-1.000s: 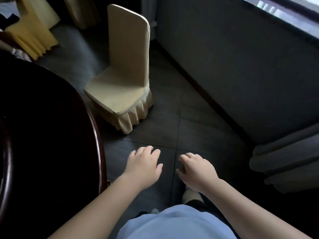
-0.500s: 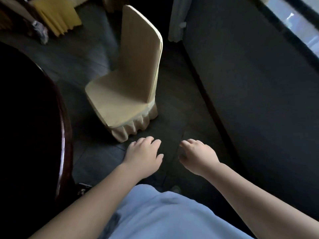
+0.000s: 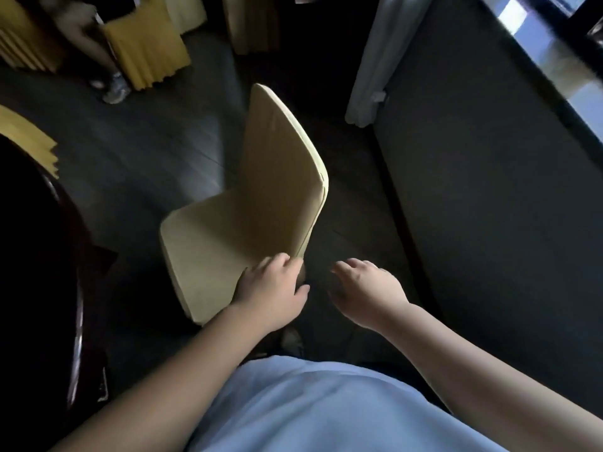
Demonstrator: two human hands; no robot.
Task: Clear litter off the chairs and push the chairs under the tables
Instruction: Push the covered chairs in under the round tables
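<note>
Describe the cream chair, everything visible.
The cream chair wears a smooth pale fabric cover over its seat and tall, round-topped back. It stands upright on the dark floor, beside the dark round table, not pushed under. No litter shows on the seat. The left hand overlaps the seat's rear corner; contact is unclear.

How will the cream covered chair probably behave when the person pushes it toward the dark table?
The chair will probably slide rather than roll: no wheels show, and the floor looks smooth. Its tall back may make it tip if pushed high up. The fabric cover looks soft, so it may shift under the left hand, which is near the seat.
</note>
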